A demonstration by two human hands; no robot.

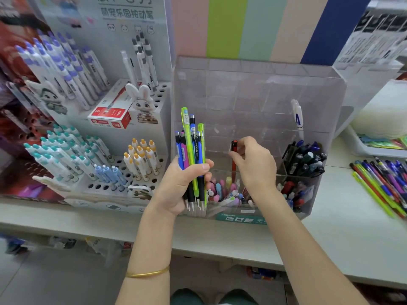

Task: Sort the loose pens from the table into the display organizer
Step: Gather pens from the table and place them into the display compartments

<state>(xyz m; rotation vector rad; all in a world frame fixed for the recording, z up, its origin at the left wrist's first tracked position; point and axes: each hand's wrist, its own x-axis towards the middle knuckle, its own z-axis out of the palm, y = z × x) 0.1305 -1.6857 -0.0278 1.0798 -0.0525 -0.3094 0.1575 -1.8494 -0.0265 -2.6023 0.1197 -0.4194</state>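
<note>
Item 1. Left grip (pixel 182 183): fingers curled round a bundle of pens (pixel 192 148), held upright with clips up and tips down, just in front of the organizer's left front corner. Barrels are blue, pink, black and lime green. A gold bangle (pixel 147 273) sits on this wrist.

Item 2. Right grip (pixel 253 164): thumb and fingertips pinch the top of a red pen (pixel 234 160). The pen stands upright, its lower end down inside the organizer behind the front row; the exact compartment cannot be told.

Item 3. Display organizer (pixel 264 95): clear, tiered, divided into cells, standing on the pale surface (pixel 330 238). Contents:
- front middle cell: pastel pens (pixel 224 190), pink and light blue caps
- front right cell: mixed red and blue pens (pixel 293 192)
- right cell one tier up: dark pens (pixel 306 159), black, navy and green
- farther back on the right: one white pen (pixel 297 117) with blue print, upright

Item 4. Loose pens (pixel 383 181): lying side by side on the surface, well to the right of the organizer; red, lime, purple and blue.

Item 5. White pen stand (pixel 164 119): just left of the organizer, its holes filled with capped pens, with a rabbit figure (pixel 143 100) and a red box (pixel 110 115).
</note>
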